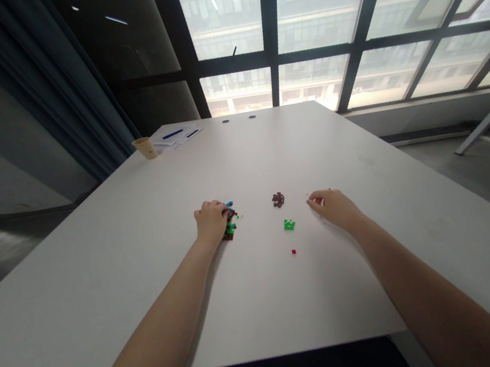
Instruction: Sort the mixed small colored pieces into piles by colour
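A mixed pile of small coloured pieces (230, 230), brown, green and blue, lies left of the middle of the table. My left hand (210, 218) rests against the pile's left side with its fingers curled over it; whatever the fingertips hold is hidden. To the right, my right hand (328, 203) is low over the table, thumb and finger pinched together; anything between them is too small to make out. Between my hands lie a cluster of dark brown pieces (278, 200), a small group of green pieces (288, 225) and a single red piece (294, 251).
On the white table (265, 315), a paper cup (146, 148) stands at the far left edge. Beside it are paper sheets (165, 141) with a blue pen (172, 134) on them. Windows (224, 15) rise beyond the table's far edge.
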`<state>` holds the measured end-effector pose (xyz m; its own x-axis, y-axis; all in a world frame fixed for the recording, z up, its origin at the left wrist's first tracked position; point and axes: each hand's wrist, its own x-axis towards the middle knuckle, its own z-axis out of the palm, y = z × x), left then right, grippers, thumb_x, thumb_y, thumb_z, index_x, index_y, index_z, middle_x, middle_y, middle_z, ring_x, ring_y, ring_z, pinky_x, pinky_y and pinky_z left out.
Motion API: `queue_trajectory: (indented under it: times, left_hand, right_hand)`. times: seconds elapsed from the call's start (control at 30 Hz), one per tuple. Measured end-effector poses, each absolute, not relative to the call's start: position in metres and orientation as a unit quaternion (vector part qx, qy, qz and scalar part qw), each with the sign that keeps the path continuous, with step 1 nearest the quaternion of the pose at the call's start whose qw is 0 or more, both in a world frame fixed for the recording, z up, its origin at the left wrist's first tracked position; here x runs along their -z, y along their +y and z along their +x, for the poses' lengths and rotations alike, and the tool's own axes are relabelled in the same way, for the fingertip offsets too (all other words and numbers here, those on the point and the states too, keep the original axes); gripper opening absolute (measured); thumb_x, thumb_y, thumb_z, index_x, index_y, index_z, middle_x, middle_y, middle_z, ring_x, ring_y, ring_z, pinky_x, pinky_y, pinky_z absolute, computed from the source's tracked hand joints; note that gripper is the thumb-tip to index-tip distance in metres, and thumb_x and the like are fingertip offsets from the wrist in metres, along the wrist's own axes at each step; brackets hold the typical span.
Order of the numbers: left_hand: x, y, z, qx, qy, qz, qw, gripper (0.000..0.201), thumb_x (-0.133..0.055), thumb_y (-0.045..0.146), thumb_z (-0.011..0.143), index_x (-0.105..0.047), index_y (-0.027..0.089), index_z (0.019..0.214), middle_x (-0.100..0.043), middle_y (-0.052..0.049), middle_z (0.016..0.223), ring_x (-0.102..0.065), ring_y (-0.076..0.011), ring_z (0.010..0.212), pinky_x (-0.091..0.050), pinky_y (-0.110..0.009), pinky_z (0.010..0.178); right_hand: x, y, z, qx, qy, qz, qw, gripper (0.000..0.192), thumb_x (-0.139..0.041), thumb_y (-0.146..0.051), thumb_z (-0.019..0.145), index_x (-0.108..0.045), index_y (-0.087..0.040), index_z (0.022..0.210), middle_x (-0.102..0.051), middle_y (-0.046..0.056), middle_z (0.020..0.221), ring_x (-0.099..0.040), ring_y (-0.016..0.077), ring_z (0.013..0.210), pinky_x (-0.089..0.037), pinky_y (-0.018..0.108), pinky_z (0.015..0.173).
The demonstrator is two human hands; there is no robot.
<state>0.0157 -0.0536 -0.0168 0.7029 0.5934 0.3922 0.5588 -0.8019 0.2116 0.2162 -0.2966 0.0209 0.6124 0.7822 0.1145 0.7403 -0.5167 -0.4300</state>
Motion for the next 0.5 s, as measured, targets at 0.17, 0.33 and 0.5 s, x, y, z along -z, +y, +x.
queue_trajectory:
  times: [0.17,0.33,0.5]
  left_hand:
    - [0.013,-0.059,0.015,-0.199,0.324,0.925,0.011,0.018,-0.048,0.023,0.077,-0.065,0.019,0.081,-0.064,-0.011,0.091,-0.051,-0.0300,0.094,-0.037,-0.045,0.076]
    - [0.013,-0.059,0.015,-0.182,0.322,0.929,0.015,0.021,-0.048,0.025,0.078,-0.066,0.024,0.089,-0.063,-0.008,0.096,-0.050,-0.0288,0.095,-0.035,-0.044,0.076]
    - [0.017,-0.055,0.016,-0.200,0.316,0.926,0.038,0.015,-0.051,0.023,0.077,-0.066,0.022,0.077,-0.064,-0.009,0.091,-0.051,-0.0297,0.095,-0.036,-0.042,0.076]
  right_hand:
    - [-0.019,-0.290,0.203,-0.061,-0.475,-0.847,0.230,0.024,-0.045,-0.030,0.079,-0.066,-0.020,0.078,-0.064,0.002,0.072,-0.054,0.0125,0.063,-0.038,0.023,0.061]
    - [-0.016,-0.287,0.198,-0.064,-0.493,-0.832,0.247,0.023,-0.045,-0.027,0.079,-0.067,-0.020,0.077,-0.063,0.003,0.072,-0.054,0.0128,0.066,-0.039,0.024,0.064]
    - [-0.015,-0.287,0.201,-0.047,-0.495,-0.827,0.264,0.023,-0.045,-0.027,0.079,-0.067,-0.020,0.077,-0.062,0.003,0.074,-0.052,0.0120,0.063,-0.038,0.024,0.063]
